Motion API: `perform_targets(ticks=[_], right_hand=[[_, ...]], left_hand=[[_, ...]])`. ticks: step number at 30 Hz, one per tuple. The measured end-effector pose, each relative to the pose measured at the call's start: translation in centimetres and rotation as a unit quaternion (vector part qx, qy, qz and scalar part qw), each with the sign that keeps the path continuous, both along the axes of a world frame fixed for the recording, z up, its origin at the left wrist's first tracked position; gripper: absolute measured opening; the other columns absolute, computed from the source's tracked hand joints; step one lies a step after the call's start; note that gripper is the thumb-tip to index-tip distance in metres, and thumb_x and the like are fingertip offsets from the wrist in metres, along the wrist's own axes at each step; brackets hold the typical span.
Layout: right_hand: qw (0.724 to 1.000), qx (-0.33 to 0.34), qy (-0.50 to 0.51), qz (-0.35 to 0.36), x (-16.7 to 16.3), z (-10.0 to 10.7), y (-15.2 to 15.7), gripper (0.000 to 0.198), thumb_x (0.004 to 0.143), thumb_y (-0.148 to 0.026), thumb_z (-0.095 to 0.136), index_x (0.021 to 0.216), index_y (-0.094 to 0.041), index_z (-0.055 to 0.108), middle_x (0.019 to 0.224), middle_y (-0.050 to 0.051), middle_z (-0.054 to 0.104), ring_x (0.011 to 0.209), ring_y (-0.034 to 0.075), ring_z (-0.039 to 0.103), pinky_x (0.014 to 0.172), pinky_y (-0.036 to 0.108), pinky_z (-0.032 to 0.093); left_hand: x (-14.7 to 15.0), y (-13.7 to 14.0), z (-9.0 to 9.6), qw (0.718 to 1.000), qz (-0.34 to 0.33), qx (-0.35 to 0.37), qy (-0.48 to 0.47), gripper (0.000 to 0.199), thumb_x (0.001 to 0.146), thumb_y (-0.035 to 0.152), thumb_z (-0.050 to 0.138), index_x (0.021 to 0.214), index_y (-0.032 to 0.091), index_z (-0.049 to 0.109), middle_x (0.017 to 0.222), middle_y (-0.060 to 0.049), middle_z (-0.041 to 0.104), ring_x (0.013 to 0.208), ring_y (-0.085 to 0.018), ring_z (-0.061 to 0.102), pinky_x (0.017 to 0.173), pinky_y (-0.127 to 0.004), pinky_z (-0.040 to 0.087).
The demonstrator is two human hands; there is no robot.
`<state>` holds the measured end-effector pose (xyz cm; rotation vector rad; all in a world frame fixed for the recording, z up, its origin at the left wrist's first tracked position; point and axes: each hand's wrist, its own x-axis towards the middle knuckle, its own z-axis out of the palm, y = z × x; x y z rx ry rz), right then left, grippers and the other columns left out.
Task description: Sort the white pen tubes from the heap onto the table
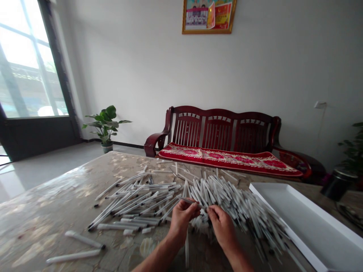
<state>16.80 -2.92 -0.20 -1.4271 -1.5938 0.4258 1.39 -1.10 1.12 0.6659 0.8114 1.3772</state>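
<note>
Pinched between the fingertips of my left hand is a thin, dark grey pen-like stick, which slants down toward the right. The fingers of my right hand close on its other end. Both hands are above the near middle of the table. Under and behind them spreads a dense heap of translucent white tubes, pointing mostly away from me. To the left of my hands lie looser pen-like tubes with dark tips. Short white caps rest near the front of that group.
A shallow white box stands at the right side of the patterned table. Two separate tubes lie at the front left. Beyond the table are a dark red wooden bench and a potted plant. A black canister sits far right.
</note>
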Motion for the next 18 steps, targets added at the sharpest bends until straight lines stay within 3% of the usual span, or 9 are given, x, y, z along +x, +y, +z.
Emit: perform_targets(ticks=[5,11,15,18], right_hand=[[0.999,0.046,0.026,-0.011,0.07,0.15,0.14,0.031,0.084,-0.048,0.057,0.095,-0.023,0.071,0.093,0.005,0.073,0.084,0.02,0.067,0.076,0.028,0.052],[0.999,0.036,0.013,-0.025,0.07,0.2,0.31,0.038,0.089,-0.052,0.048,0.079,-0.023,0.071,0.078,0.005,0.071,0.076,0.021,0.066,0.071,0.029,0.051],[0.998,0.047,0.029,0.0,0.18,-0.15,0.5,0.032,0.084,-0.049,0.057,0.093,-0.022,0.071,0.091,0.006,0.072,0.082,0.02,0.066,0.074,0.028,0.052],[0.998,0.037,0.042,-0.016,0.19,-0.23,0.46,0.036,0.089,-0.052,0.048,0.095,-0.024,0.071,0.093,0.005,0.072,0.085,0.021,0.067,0.074,0.029,0.052]], left_hand=[[-0.08,0.06,-0.06,1.0,0.0,-0.001,-0.004,0.046,0.045,0.039,0.091,0.073,0.014,0.066,0.066,-0.003,0.071,0.059,-0.015,0.067,0.06,-0.026,0.055],[-0.04,0.03,-0.12,1.0,-0.001,0.0,0.008,0.046,0.044,0.04,0.091,0.073,0.014,0.066,0.064,-0.003,0.071,0.061,-0.017,0.068,0.059,-0.026,0.054],[-0.02,0.07,-0.08,1.0,-0.001,0.002,-0.001,0.047,0.043,0.04,0.092,0.072,0.014,0.066,0.064,-0.003,0.071,0.06,-0.017,0.068,0.059,-0.026,0.054],[0.05,0.1,-0.05,1.0,-0.001,-0.002,-0.003,0.047,0.043,0.039,0.092,0.072,0.014,0.066,0.065,-0.003,0.071,0.06,-0.016,0.068,0.059,-0.026,0.054]])
